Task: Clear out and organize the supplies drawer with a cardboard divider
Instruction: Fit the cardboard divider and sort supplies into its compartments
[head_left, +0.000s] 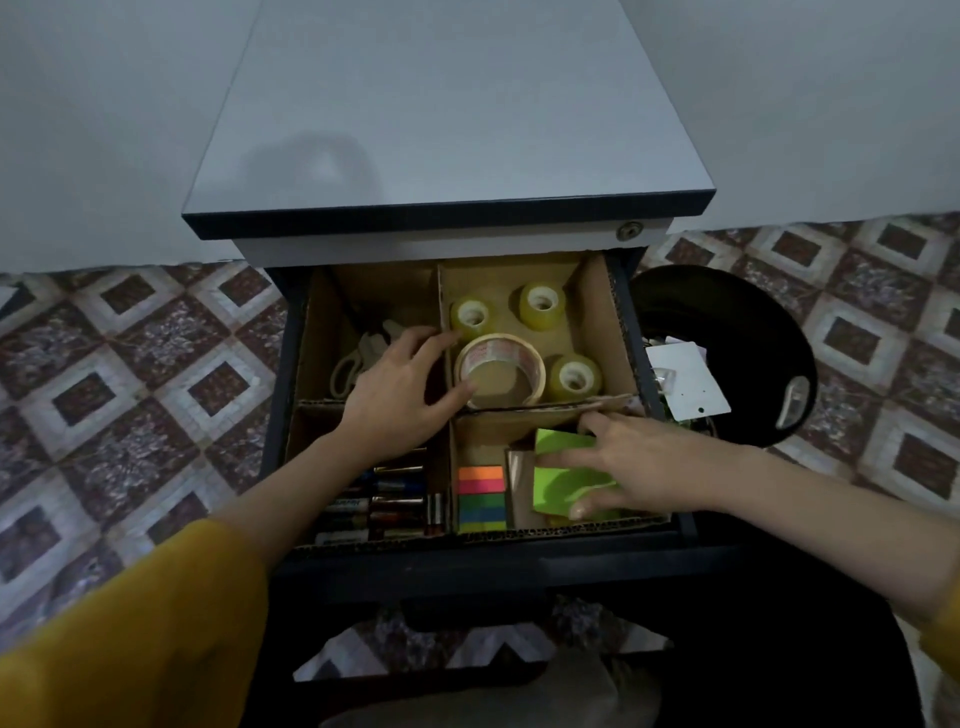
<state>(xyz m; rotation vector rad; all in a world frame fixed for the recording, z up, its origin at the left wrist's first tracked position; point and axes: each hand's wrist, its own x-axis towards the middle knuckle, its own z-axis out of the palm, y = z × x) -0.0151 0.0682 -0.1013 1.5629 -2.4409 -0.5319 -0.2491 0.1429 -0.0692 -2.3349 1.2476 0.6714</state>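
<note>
The open drawer (688, 525) holds a cardboard divider (445, 441) that makes four compartments. The back right one holds three small clear tape rolls (543, 305) and a large tape roll (500, 370). My left hand (402, 392) reaches across the middle wall, with its thumb and fingers around the large roll's left rim. White scissors (349, 364) lie in the back left compartment, partly hidden by that hand. Markers and batteries (387, 501) fill the front left. In the front right, my right hand (631, 462) presses spread fingers on green sticky notes (563, 470), beside a striped pad of coloured flags (481, 499).
A black waste bin (769, 364) with white card and scraps stands right of the drawer. The grey cabinet top (447, 130) overhangs the drawer's back, and its lock (629, 230) sits at the front right. Patterned floor tiles (130, 364) surround the cabinet. A lower drawer front lies beneath.
</note>
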